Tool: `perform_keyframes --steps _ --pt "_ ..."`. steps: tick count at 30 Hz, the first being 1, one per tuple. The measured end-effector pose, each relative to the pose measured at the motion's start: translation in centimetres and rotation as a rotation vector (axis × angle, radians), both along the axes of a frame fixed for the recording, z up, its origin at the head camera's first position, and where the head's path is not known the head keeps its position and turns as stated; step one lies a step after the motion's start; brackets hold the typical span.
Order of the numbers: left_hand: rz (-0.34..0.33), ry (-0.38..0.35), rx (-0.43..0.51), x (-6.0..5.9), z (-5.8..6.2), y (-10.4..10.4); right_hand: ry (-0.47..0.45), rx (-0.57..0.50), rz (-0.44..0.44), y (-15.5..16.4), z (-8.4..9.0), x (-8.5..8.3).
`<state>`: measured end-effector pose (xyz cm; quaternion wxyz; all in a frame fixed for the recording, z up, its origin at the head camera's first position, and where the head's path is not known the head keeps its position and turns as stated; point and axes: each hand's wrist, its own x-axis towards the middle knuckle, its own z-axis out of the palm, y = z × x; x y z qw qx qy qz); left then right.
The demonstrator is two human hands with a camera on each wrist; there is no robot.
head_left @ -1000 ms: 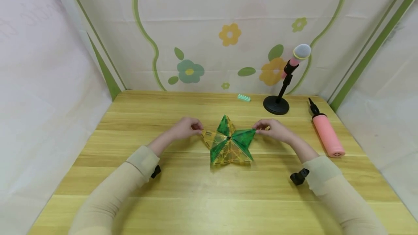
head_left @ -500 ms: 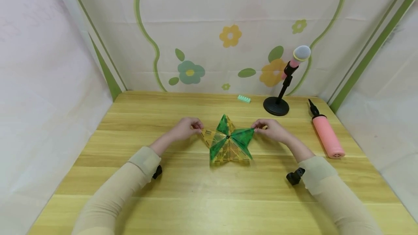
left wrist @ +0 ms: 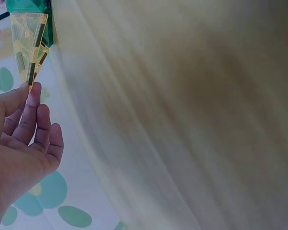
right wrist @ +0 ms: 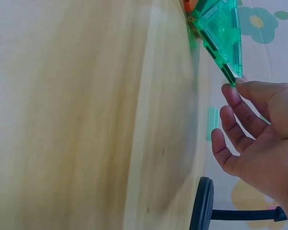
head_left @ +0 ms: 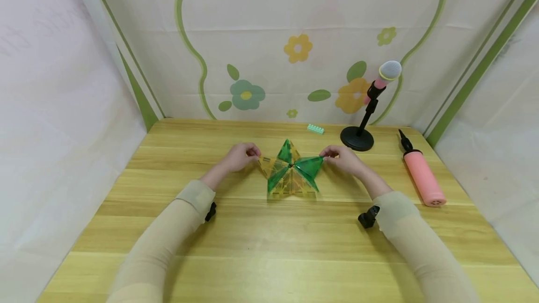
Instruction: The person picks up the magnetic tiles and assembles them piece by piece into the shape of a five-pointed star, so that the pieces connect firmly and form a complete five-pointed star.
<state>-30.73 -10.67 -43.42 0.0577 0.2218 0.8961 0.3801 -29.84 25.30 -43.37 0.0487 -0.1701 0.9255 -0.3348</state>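
Note:
A star built of see-through green and yellow magnetic tiles [head_left: 292,179] is at the middle of the table, between both hands. My left hand [head_left: 241,156] pinches the tip of its yellow left point; in the left wrist view, thumb and forefinger meet at the yellow tile's [left wrist: 30,43] end. With thumb and forefinger, my right hand [head_left: 343,159] pinches the tip of the green right point, and the right wrist view shows that green tile [right wrist: 223,36] close up. The other fingers of both hands are loosely bent. Whether the star touches the table is hard to tell.
On the wooden table [head_left: 269,256], a mint-green toy brick [head_left: 315,129] lies near the back edge. A pink microphone on a black stand [head_left: 357,138] is at the back right. A pink hand pump [head_left: 424,177] lies along the right side. Printed cloth [head_left: 261,50] hangs behind.
Both hands have moved the star a little away from the person and slightly left, keeping their pinch on its two points. The head view has tilted slightly upward.

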Motion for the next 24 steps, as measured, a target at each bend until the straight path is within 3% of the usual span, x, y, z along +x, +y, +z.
perform_keyframes --steps 12,24 --pt "0.049 0.018 -0.004 -1.2 0.5 0.5 0.043 0.018 -0.001 -0.3 0.0 -1.9" --pt "0.086 0.032 -0.034 -2.0 0.5 0.9 0.026 0.04 -0.019 -0.6 0.5 -2.4"
